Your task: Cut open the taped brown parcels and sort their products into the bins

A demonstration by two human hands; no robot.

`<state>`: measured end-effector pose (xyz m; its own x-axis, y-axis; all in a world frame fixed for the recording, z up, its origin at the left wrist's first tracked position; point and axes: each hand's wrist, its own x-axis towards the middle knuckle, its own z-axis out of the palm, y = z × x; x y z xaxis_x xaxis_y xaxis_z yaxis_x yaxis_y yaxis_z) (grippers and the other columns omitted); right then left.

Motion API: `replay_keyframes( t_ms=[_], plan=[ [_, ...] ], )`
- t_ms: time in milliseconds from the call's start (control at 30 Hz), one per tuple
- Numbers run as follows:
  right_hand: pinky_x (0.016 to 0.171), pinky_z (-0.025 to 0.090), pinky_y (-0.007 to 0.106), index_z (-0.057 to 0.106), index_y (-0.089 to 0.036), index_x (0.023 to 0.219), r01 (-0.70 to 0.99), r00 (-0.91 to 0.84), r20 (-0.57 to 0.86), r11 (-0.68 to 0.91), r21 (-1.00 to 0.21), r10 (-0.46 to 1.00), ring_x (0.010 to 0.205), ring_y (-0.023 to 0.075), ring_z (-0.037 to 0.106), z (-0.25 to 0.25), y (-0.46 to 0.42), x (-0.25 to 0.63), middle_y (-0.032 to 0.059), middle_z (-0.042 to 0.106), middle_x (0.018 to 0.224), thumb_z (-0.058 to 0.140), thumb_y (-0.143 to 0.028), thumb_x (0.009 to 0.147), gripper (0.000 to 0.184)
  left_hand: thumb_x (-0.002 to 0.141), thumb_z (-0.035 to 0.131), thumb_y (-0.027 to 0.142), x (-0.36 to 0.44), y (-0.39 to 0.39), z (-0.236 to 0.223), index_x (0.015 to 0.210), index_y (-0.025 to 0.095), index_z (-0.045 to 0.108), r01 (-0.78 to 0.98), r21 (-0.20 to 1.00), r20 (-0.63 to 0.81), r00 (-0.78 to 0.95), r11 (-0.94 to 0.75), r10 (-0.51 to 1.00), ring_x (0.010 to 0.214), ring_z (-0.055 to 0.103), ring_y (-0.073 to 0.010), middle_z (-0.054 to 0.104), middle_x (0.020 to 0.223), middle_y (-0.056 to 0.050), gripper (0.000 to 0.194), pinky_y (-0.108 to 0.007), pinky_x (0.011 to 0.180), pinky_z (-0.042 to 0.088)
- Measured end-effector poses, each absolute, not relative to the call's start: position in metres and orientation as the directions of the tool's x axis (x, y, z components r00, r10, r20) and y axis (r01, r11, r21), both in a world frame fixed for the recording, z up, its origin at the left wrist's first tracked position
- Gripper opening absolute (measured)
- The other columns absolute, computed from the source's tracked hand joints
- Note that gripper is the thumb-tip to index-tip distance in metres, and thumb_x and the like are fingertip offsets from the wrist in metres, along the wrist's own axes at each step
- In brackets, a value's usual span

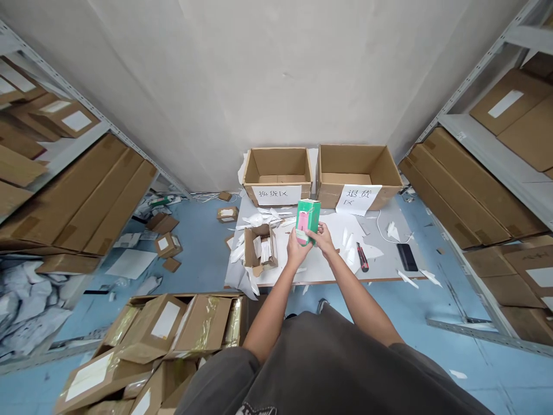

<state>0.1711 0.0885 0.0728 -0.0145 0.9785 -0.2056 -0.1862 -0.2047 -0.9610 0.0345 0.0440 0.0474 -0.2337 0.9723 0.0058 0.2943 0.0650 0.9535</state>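
A small green box with a pink panel [307, 214] is held upright above the table. My left hand [298, 248] is closed round its lower left side. At its lower right edge, my right hand [322, 237] grips it with the fingertips. Just left of my hands stands an opened cardboard box [248, 249] with white pieces inside. A red and black utility knife [362, 257] lies on the table to the right of my hands.
Two open cartons, a left one [276, 161] and a right one [358, 164] with handwritten paper labels, stand at the table's back. A phone [406, 257] lies at the right. Paper scraps litter the table [280, 275]. Parcels [173, 323] fill a carton at lower left. Shelves flank both sides.
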Motion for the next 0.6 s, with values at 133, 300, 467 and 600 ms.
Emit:
replay_keyframes(
  t_ms=[133,300,467,600],
  plan=[
    [0.092,0.061,0.041,0.063,-0.027,0.12,-0.205,-0.175,-0.223,-0.257,-0.944,0.959,0.104,0.0267,0.074,0.079,0.093,0.185,0.0052,0.078,0.111,0.094,-0.049,0.063,0.068,0.065,0.093,0.045,0.021,0.047,0.039,0.153,0.02,0.049,-0.109,0.992,-0.07,-0.053,0.064,0.996,0.126,0.066,-0.0303,0.065,0.144,-0.013,0.101,-0.045,0.11,0.052],
    [0.096,0.06,0.044,0.067,-0.025,0.117,-0.25,-0.228,-0.193,-0.249,-0.936,0.954,0.1,0.0269,0.074,0.077,0.098,0.187,0.0046,0.08,0.105,0.098,-0.04,0.057,0.069,0.064,0.095,0.047,0.015,0.045,0.031,0.154,0.02,0.049,-0.235,0.964,-0.112,0.049,0.121,0.992,0.13,0.065,-0.0307,0.062,0.148,-0.016,0.105,-0.045,0.111,0.053],
    [0.091,0.061,0.044,0.062,-0.025,0.119,-0.242,-0.095,-0.199,-0.216,-0.946,0.975,0.097,0.0266,0.074,0.068,0.1,0.183,0.0039,0.077,0.101,0.099,-0.041,0.053,0.077,0.072,0.09,0.049,0.019,0.042,0.047,0.155,0.022,0.05,0.066,0.996,-0.062,-0.072,0.066,0.996,0.134,0.061,-0.0326,0.06,0.15,-0.016,0.096,-0.049,0.112,0.051],
    [0.085,0.062,0.042,0.055,-0.025,0.126,-0.149,0.076,-0.176,-0.163,-0.975,0.981,0.095,0.0261,0.072,0.061,0.098,0.17,0.0033,0.073,0.101,0.099,-0.045,0.051,0.089,0.071,0.091,0.04,0.037,0.045,0.069,0.151,0.022,0.052,0.419,0.908,0.086,-0.18,-0.003,0.98,0.134,0.06,-0.0361,0.063,0.142,-0.017,0.091,-0.05,0.113,0.049]
  ],
)
